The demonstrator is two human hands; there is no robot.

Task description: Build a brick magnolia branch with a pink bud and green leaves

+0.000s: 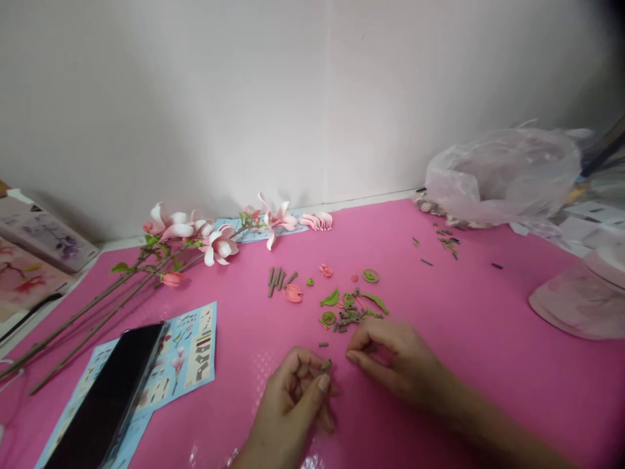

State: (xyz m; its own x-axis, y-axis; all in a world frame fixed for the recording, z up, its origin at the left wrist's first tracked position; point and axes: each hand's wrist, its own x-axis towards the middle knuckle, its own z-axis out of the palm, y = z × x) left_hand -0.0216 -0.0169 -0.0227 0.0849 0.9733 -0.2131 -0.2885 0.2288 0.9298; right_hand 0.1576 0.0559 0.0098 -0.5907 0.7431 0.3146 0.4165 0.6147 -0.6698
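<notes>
My left hand (pixel 297 397) is at the lower middle, thumb and index finger pinching a small grey-brown piece (pixel 326 365). To its right, my right hand (pixel 390 355) hovers with thumb and fingertips near each other; whether anything tiny lies between them is too small to tell. Just beyond the hands is a pile of small brown and green parts (pixel 349 314), with a green leaf piece (pixel 331 298) and a green ring (pixel 370 275). One short brown piece (pixel 323 344) lies close to my left fingertips. Farther back are brown sticks (pixel 278 279) and a pink petal piece (pixel 293 293).
Pink magnolia stems (pixel 117 286) lie at the left. A black phone (pixel 110 397) rests on a printed instruction sheet (pixel 208 326). Pale petals (pixel 318 221) sit near the wall. A plastic bag (pixel 502 176), small loose parts (pixel 446 240) and a translucent container (pixel 581 299) are at the right.
</notes>
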